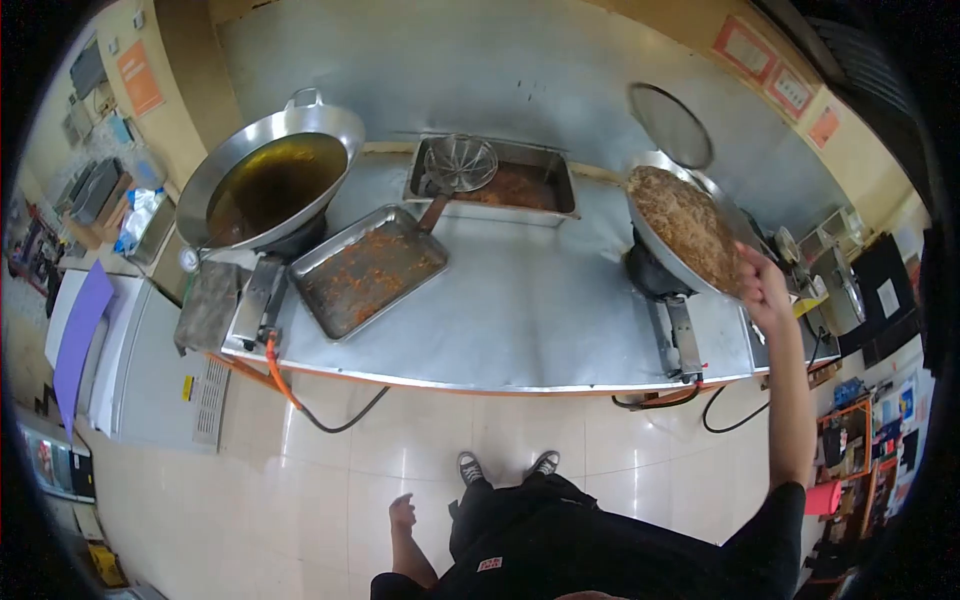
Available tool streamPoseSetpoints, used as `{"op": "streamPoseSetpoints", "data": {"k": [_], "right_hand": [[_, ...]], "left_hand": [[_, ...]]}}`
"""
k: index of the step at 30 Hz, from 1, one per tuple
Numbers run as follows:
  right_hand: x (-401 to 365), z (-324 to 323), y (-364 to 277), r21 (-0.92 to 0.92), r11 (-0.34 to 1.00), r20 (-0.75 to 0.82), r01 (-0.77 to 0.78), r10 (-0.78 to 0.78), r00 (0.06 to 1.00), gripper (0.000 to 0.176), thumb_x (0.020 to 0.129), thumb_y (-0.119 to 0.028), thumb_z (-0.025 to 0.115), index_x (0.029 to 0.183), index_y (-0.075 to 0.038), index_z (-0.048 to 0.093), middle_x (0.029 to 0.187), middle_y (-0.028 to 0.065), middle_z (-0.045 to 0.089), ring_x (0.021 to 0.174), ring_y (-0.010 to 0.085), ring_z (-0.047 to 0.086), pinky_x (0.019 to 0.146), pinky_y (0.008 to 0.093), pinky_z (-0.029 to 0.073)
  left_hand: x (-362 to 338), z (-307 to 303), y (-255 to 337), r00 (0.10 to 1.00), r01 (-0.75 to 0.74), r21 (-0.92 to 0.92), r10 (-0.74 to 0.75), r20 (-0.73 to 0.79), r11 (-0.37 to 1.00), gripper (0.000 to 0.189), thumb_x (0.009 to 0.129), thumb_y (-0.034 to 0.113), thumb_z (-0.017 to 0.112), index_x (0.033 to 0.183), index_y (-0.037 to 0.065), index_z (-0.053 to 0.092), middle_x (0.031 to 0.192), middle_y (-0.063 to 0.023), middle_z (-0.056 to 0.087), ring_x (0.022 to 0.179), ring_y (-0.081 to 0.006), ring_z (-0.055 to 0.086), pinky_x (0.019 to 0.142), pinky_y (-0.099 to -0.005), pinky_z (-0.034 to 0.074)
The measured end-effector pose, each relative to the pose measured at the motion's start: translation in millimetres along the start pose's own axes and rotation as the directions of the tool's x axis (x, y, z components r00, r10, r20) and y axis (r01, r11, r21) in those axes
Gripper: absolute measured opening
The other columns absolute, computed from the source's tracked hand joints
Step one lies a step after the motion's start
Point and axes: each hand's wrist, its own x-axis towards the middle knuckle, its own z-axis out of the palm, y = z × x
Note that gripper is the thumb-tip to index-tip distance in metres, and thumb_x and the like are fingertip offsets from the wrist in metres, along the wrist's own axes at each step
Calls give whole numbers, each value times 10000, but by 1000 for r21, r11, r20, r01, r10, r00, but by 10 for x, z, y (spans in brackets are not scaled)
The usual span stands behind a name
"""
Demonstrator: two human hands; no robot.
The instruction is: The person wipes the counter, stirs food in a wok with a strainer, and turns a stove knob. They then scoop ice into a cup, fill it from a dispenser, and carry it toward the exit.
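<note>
My right hand (763, 284) is closed at the right rim of a wide pan (655, 238) on a burner. Brown, crumbly food (685, 222) fills much of that pan; what exactly the fingers pinch is too small to tell. Low on the left, my left hand (402, 512) hangs beside my body, away from the table, its fingers partly curled and partly spread, with nothing in it. A large wok (200, 190) of dark yellow oil (278, 180) stands on the left burner.
A shallow tray (372, 272) with orange crumbs lies left of centre on the metal table (530, 330). Behind it, a wire strainer (461, 163) rests over a deeper tray (520, 210). A round mesh screen (672, 125) stands behind the right pan. Hoses (340, 428) hang below the front edge.
</note>
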Motion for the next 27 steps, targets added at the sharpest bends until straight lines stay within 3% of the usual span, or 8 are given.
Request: {"op": "streamPoseSetpoints", "data": {"k": [4,7,12,17,22,24,25,27], "right_hand": [[552,1135,605,114,985,275,-128,93,957,194,911,-47,386,1066,-29,501,657,-46,423,444,11,276,333,149,183],[1114,1862,1204,89,973,321,-213,174,931,217,883,1,316,1010,-15,491,679,-21,445,490,31,333,376,165,238],[1782,2958,2016,80,940,317,-331,290,903,165,879,-36,314,923,-24,473,687,29,488,526,84,410,425,199,320],[2234,3509,2606,99,906,243,-412,380,893,158,881,-79,319,895,-27,467,689,68,514,536,129,474,435,237,392],[2205,3649,2874,22,936,217,-350,337,916,142,886,-105,343,899,-35,466,715,78,558,546,148,524,444,261,418],[2090,3694,2945,-47,950,247,-310,312,918,146,890,-119,354,898,-43,479,722,72,575,553,149,540,447,268,417],[2059,3695,2980,-79,954,264,-290,301,916,149,892,-127,359,897,-47,485,725,69,584,557,150,548,449,272,417],[2113,3700,3019,-240,931,327,-274,343,881,160,895,-136,362,896,-55,500,722,59,588,558,147,552,451,273,419]], "left_hand": [[-42,168,560,961,-277,-226,263,-90,934,208,932,201,491,1042,71,610,672,-11,499,456,-66,401,381,-213,331],[-197,266,1660,829,-536,-370,556,-58,759,232,956,235,483,1019,42,595,683,8,480,513,-56,424,460,-200,371],[57,255,3427,627,-777,-234,685,-370,585,303,942,245,484,1185,65,510,902,-21,522,748,-99,515,591,-228,448],[879,374,4121,829,-559,-268,517,-214,785,292,923,190,500,1181,56,480,928,-50,536,775,-148,536,624,-303,488],[747,869,3779,765,-634,-318,632,-124,705,39,914,118,479,908,101,444,801,-39,503,706,-131,509,666,-328,502],[812,1253,3262,630,-665,-465,774,70,584,61,912,83,482,896,105,428,799,-27,482,691,-125,503,699,-327,517],[469,1576,3147,793,-463,-573,605,73,676,102,911,67,510,905,102,413,828,-29,484,708,-132,513,724,-332,526],[763,2098,2602,465,-855,-204,879,106,477,151,906,50,537,939,87,395,860,-35,487,757,-145,543,741,-325,536]]}}
